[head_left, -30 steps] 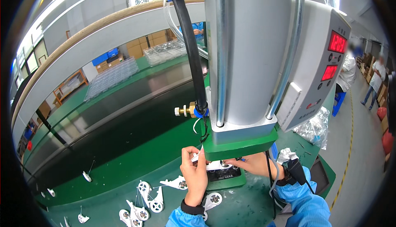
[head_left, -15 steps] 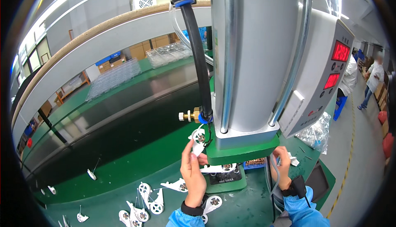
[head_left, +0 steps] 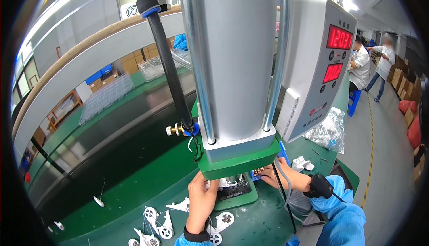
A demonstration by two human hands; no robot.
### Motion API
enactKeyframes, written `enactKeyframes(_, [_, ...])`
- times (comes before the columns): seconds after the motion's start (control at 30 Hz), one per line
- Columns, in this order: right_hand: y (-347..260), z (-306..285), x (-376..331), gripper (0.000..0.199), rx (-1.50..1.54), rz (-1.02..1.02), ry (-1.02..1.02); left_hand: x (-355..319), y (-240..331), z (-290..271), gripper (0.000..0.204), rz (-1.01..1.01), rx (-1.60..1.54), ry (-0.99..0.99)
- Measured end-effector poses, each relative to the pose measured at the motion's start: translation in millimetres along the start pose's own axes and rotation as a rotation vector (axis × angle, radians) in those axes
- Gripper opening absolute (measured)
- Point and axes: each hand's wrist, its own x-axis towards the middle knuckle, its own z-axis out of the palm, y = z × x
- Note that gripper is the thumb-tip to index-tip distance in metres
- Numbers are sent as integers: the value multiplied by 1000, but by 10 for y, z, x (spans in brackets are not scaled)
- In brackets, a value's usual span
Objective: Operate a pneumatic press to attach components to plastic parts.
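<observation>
Several white plastic arm-shaped parts with round spoked ends (head_left: pixel 166 231), near left, lying loose on the green tabletop (head_left: pixel 263 228), some crowded together with thin wires among them. Tangling is a likely fault if one is pulled out carelessly.

One left hand (head_left: pixel 202 201), bare, fingers bent at the left edge of a black rectangular fixture block (head_left: pixel 232 191); whether it pinches anything cannot be told, the fingertips being partly covered.

One white plastic part (head_left: pixel 223 183), on that block, beneath the green press head (head_left: pixel 241 162). If it sits crooked, pressure could crack it; fingers left under the head could be crushed.

One right hand (head_left: pixel 280 174), just right of the press, fingers lowered at a blue plastic bin (head_left: pixel 282 151) of small copper-coloured pieces (head_left: pixel 258 173); closure on any piece cannot be told. Hasty picking could spill them.

One crumpled white tissue (head_left: pixel 302 164), farther right; one clear plastic bag (head_left: pixel 330 132) beyond it.

Clear plastic trays (head_left: pixel 107 98), far left.

Two people in white coats (head_left: pixel 384 60), far right.
</observation>
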Motion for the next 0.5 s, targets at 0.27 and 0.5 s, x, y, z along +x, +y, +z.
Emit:
enactKeyframes(0.27, [101,160,-80,21,-72,10,54,-54,154,53,18,-35,-3,18])
enactKeyframes(0.5, [91,-1,-92,18,110,-65,5,-69,68,29,16,-161,-165,78])
